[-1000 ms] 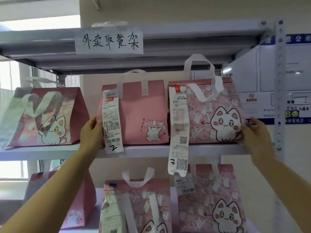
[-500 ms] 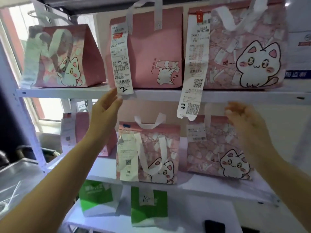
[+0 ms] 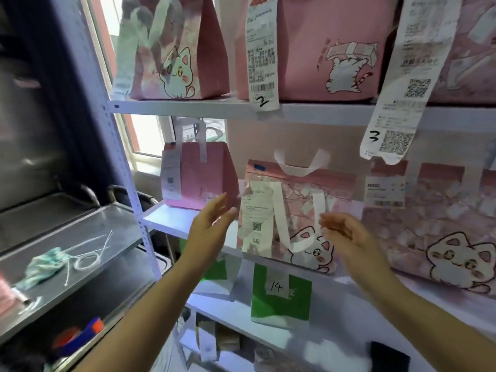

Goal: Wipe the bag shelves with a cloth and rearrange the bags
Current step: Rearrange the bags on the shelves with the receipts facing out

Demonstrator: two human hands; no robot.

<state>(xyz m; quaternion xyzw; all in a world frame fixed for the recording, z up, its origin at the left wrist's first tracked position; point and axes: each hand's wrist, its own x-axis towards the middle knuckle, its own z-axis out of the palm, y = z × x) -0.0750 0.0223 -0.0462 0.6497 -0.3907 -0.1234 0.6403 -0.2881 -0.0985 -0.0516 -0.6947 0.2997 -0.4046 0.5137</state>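
My left hand and my right hand are raised on either side of a pink cat bag with a receipt marked 046, standing on the middle shelf. Both hands hold nothing; the left has its fingers straight, the right's fingers are loosely curled. Neither plainly touches the bag. A plain pink bag stands to its left and a large pink cat bag to its right. The upper shelf carries a cat bag, a pink bag with receipt 2 and a bag with receipt 3.
Green-and-white bags, one marked 14, stand on the lower shelf. A dark object lies at its front right. On the left a steel cart tray holds a teal cloth and white string. A window lies behind the shelf post.
Both hands let go of the upper-shelf bags and came down to the middle shelf, closing in on the 046 bag. The view dropped and shifted left.
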